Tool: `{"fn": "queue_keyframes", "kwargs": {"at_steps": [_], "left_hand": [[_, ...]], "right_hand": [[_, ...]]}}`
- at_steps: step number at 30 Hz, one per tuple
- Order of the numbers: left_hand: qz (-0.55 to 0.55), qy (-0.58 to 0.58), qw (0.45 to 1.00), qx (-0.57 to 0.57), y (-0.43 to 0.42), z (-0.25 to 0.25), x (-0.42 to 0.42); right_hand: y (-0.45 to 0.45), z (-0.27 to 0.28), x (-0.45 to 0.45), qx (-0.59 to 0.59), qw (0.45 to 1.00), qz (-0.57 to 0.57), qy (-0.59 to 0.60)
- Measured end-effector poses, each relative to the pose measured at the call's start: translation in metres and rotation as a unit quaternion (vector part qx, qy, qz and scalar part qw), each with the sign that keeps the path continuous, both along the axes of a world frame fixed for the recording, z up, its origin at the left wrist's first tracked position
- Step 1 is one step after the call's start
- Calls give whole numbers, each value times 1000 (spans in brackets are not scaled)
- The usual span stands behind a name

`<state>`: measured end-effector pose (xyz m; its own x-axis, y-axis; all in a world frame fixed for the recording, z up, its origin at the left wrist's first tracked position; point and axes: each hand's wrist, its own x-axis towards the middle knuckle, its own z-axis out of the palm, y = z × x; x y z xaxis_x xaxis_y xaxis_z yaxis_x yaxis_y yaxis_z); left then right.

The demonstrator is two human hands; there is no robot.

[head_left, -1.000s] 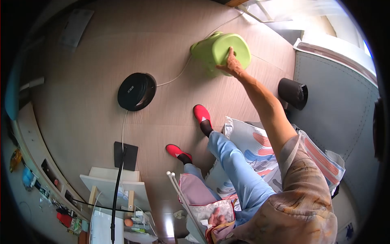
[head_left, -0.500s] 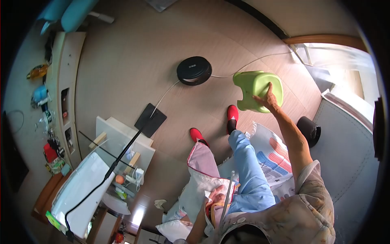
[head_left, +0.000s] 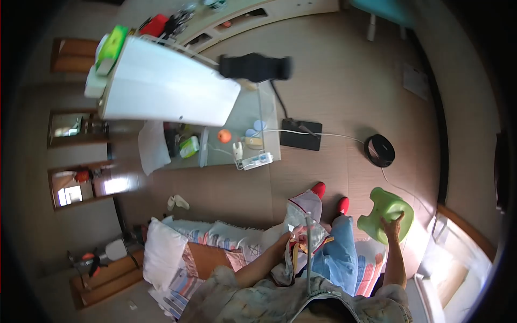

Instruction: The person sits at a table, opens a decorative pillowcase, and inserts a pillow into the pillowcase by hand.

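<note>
A light-green plastic stool [head_left: 374, 210] is at the right, its cut-out side turned to the left. My right hand [head_left: 394, 229] grips its top, thumb and index finger apart and the other fingers out of sight. Whether the stool touches the floor I cannot tell. At my lap, my left hand [head_left: 299, 237] is closed on a bunched pale cloth with red edging [head_left: 304, 205], its fingers partly hidden in the folds. This cloth hangs over one leg; my other leg, in blue trousers [head_left: 340, 250], is beside it.
I sit on a sofa with a patterned cover [head_left: 215, 234] and a white pillow [head_left: 164, 250]. Ahead, a glass-topped table [head_left: 226, 153] bears a power strip [head_left: 257, 160] and an orange ball-like thing [head_left: 224, 135]. A black round device [head_left: 379, 151] with cables lies on the floor.
My view has swung left, so the room appears turned and more of the table and sofa shows. My right hand stays on the stool, and my left hand stays at the cloth.
</note>
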<state>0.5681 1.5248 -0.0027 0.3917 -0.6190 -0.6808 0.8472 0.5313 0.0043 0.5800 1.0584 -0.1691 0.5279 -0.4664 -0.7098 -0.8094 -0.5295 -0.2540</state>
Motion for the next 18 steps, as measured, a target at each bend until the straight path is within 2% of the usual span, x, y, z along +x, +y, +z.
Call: {"fn": "queue_keyframes", "kwargs": {"at_steps": [2,3,6,7,8,11,13,14,16,17,18], "left_hand": [[-8,-9,1000,25,10,20,-5],[26,24,998,52,8,28,-11],[107,-42,993,-11,21,5,-63],[149,-97,983,-51,26,4,-75],[188,-112,974,-60,29,5,-91],[283,-129,949,-58,37,9,-136],[337,-144,929,-51,44,8,-157],[364,-151,918,-50,48,7,-164],[412,-176,893,-45,59,4,-177],[438,-189,878,-41,66,1,-182],[465,-204,861,-37,76,-3,-184]], "right_hand": [[15,9,11,-1,999,43,0],[18,11,13,-6,999,53,8],[19,-16,14,-50,987,154,14],[10,-43,5,-44,973,207,-91],[20,-37,16,-41,969,225,-96],[48,-18,25,2,959,278,-62],[64,-15,36,-56,920,387,-12],[73,-12,42,-61,916,396,-15],[97,6,53,-53,892,445,58],[114,22,62,-61,886,455,56],[147,59,76,-25,891,433,136]]}}
